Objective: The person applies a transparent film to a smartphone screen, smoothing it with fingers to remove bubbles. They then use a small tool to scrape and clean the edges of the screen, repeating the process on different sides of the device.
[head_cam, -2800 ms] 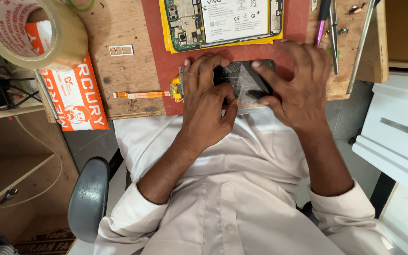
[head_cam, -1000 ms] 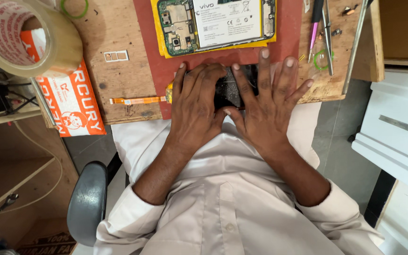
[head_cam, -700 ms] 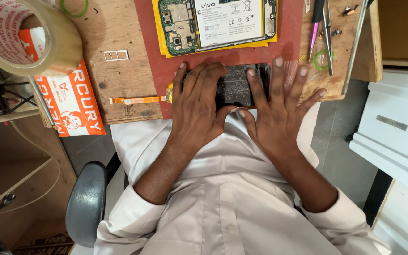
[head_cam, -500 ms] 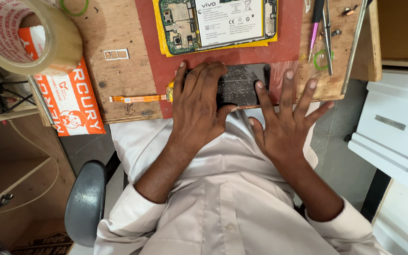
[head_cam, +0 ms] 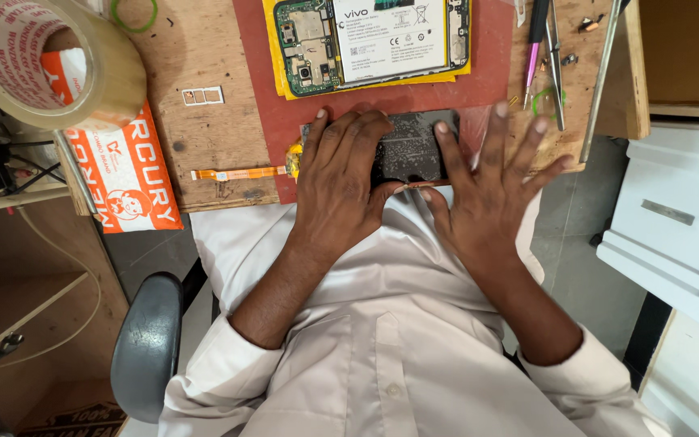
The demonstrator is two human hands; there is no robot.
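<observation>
Grip: the left hand (head_cam: 340, 182) lies flat, palm down, its fingers pressing on the left part of a dark phone panel (head_cam: 410, 150); nothing is clasped, only pressed. The right hand (head_cam: 487, 190) is spread wide with fingers splayed; its forefinger tip touches the panel's right part, while the other fingers appear raised clear of it, though the view does not settle this. Neither hand closes around anything.

The panel lies at centre frame, on the near edge of the bench (head_cam: 204, 137), its long axis running left to right across the frame. It sits just ahead of both palms, toward the top of the frame, under the left fingers. The left hand is the nearer and covers more of it.

Left of the panel, an orange flex ribbon (head_cam: 236, 173) lies on the wood. Farther up, on a red mat (head_cam: 487, 81), an opened phone body (head_cam: 370, 40) rests on yellow backing. Tweezers and a pink-tipped tool (head_cam: 545, 48) lie at upper right, a tape roll (head_cam: 50, 65) at upper left.
</observation>
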